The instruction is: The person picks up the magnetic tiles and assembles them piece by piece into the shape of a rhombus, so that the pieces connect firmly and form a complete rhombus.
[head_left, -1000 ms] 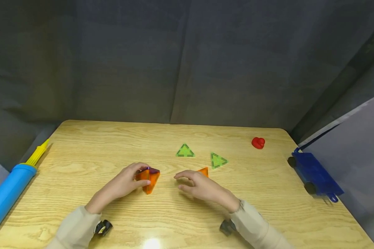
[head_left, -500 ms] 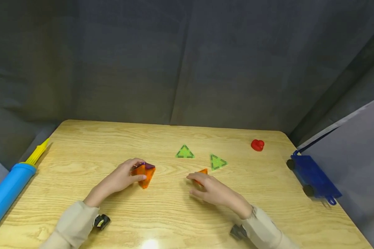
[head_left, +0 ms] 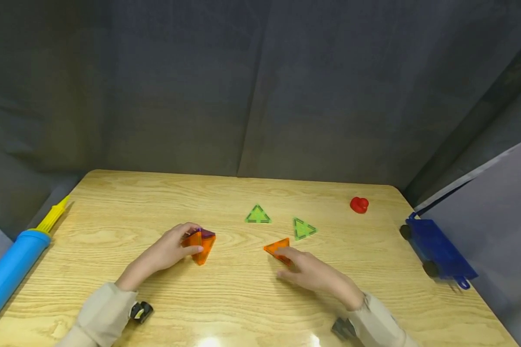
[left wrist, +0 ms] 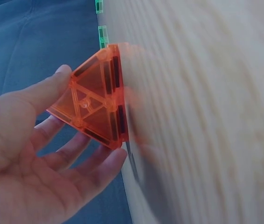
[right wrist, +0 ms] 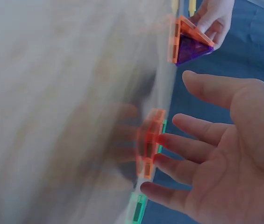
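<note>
My left hand (head_left: 167,251) grips a small standing form of translucent triangular magnetic tiles, thumb on one side and fingers on the other. Orange tiles (head_left: 207,247) make up its near faces, and a purple tile (right wrist: 192,49) closes its far side. In the left wrist view, an orange face (left wrist: 93,95) has its edge down at the tabletop. My right hand (head_left: 316,273), fingers spread, reaches over a flat orange triangular tile (head_left: 273,247) and hides part of it. Two green triangular tiles, one upright (head_left: 258,215) and one turned sideways (head_left: 303,229), lie just beyond.
A blue pump (head_left: 15,274) with a yellow end (head_left: 52,217) lies along the left side of the wooden table (head_left: 156,193). Toward the back right sits a small red object (head_left: 359,205). A blue toy wagon (head_left: 440,250) stands at the right edge.
My right hand has moved to the right and toward me, uncovering more of the flat orange tile. My left hand has shifted slightly left with the tile form still held.
</note>
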{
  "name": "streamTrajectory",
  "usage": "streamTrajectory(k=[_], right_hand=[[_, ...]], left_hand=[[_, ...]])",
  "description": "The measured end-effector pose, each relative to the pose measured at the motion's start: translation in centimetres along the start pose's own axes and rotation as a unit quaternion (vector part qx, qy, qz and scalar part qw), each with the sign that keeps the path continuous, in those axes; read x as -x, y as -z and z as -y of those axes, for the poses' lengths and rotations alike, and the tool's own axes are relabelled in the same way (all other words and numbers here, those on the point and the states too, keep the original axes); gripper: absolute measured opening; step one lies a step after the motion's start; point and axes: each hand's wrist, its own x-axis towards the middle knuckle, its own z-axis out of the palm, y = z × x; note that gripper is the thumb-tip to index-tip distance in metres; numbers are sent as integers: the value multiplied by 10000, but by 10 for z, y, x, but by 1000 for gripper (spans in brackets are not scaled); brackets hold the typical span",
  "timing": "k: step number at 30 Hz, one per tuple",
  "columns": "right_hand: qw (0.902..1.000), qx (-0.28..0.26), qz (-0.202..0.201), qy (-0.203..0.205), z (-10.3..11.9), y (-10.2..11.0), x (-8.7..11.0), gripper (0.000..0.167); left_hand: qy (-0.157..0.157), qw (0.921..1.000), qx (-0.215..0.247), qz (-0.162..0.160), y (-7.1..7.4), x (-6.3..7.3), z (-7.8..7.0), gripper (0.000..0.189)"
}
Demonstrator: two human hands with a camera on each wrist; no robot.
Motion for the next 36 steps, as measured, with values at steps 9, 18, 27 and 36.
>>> streamTrajectory(k=[9, 18, 27, 36], right_hand=[[9998, 94, -64, 182, -6, -5, 6, 50], [9995, 145, -19, 281, -4, -6, 11, 48], [9995, 115, 164, 241, -1, -9, 19, 47], [9989, -100, 428, 159, 10, -12, 31, 52]], left_hand=[[2, 10000, 33, 62, 0, 1, -1, 47], [-6, 9999, 103, 69, 0, 0, 1, 48], [0, 10000, 83, 52, 0, 0, 1, 48], [23, 10000, 45, 56, 1, 1, 0, 48]])
